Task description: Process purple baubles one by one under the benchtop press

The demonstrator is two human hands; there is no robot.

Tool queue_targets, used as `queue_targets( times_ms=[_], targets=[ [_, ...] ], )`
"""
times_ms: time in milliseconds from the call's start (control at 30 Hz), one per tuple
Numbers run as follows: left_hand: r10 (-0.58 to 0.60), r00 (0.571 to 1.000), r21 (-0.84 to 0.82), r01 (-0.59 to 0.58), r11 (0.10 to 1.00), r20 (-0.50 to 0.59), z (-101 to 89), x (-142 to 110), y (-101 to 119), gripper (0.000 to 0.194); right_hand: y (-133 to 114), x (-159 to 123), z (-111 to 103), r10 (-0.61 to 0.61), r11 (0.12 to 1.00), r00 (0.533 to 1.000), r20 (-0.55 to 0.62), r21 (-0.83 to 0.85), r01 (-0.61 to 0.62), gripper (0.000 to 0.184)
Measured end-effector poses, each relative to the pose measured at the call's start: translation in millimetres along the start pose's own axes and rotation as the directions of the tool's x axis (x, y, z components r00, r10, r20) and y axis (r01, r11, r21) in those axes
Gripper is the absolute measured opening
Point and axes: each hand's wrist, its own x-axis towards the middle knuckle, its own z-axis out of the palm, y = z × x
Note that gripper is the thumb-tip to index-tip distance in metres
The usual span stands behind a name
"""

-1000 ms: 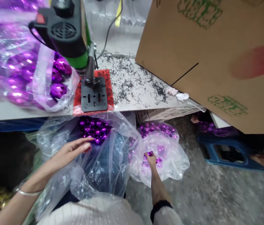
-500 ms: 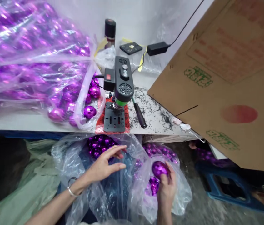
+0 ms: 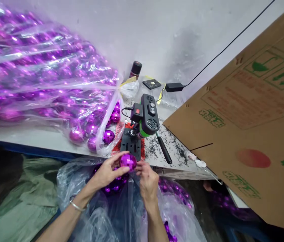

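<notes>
A shiny purple mirror-faceted ball [image 3: 128, 162] is held between the thumb and fingers of my left hand [image 3: 108, 173], just in front of the small black bench drill press [image 3: 150, 116]. My right hand [image 3: 147, 181] is at the ball's right side with its fingertips pinched together. Whatever sits in that pinch is too small to make out. Below my left hand, more purple balls [image 3: 114, 186] lie in an open clear plastic bag [image 3: 68, 178] across my lap. The press has a slotted base plate [image 3: 131, 144] and a black-handled lever [image 3: 164, 150].
A big clear bag of purple balls [image 3: 43, 74] fills the table's left. A cardboard box [image 3: 219, 141] leans in on the right. Black shavings [image 3: 179, 151] litter the tabletop. A spray can [image 3: 135, 69] and a black power adapter [image 3: 175, 87] are behind the press.
The ball has moved from my right hand, over the bag at right, up and left into my left hand. Both hands have come together before the press. The view has shifted.
</notes>
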Motion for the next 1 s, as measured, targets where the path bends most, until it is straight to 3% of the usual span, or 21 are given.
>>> queue_targets(
  times_ms=[100,167,200,267,367,533,700,833,1000],
  targets=[
    [0.087,0.981,-0.046,-0.096,0.994,-0.174,-2.3,26,1,0.096,-1,14,-24,0.007,0.994,0.961,-0.275,0.108,0.024,0.048],
    [0.125,0.972,-0.048,-0.137,0.989,-0.201,-1.8,44,2,0.098,-8,23,-37,-0.131,0.979,0.879,-0.458,0.08,0.187,0.035],
    [0.135,0.972,-0.041,-0.146,0.988,-0.194,-1.1,52,2,0.098,-12,26,-42,-0.225,0.959,0.839,-0.496,0.041,0.281,0.038],
    [0.152,0.971,-0.025,-0.16,0.987,-0.182,0.7,65,2,0.098,-23,33,-47,-0.391,0.905,0.782,-0.485,-0.048,0.423,0.051],
    [0.167,0.971,0.0,-0.17,0.986,-0.172,2.1,73,3,0.099,-38,40,-45,-0.509,0.855,0.753,-0.417,-0.143,0.498,0.062],
    [0.167,0.974,0.012,-0.167,0.986,-0.151,-1.8,73,2,0.094,-51,50,-40,-0.557,0.826,0.73,-0.397,-0.172,0.537,0.049],
    [0.165,0.969,0.004,-0.167,0.986,-0.184,-6.7,78,-2,0.095,-56,58,-41,-0.633,0.774,0.712,-0.304,-0.236,0.587,0.034],
    [0.171,0.966,-0.046,-0.183,0.982,-0.193,-6.2,81,0,0.092,-58,63,-36,-0.635,0.773,0.731,-0.249,-0.221,0.595,0.025],
    [0.171,0.967,-0.073,-0.187,0.98,-0.19,-5.3,81,3,0.091,-58,67,-28,-0.606,0.793,0.742,-0.287,-0.145,0.592,0.016]
  ],
)
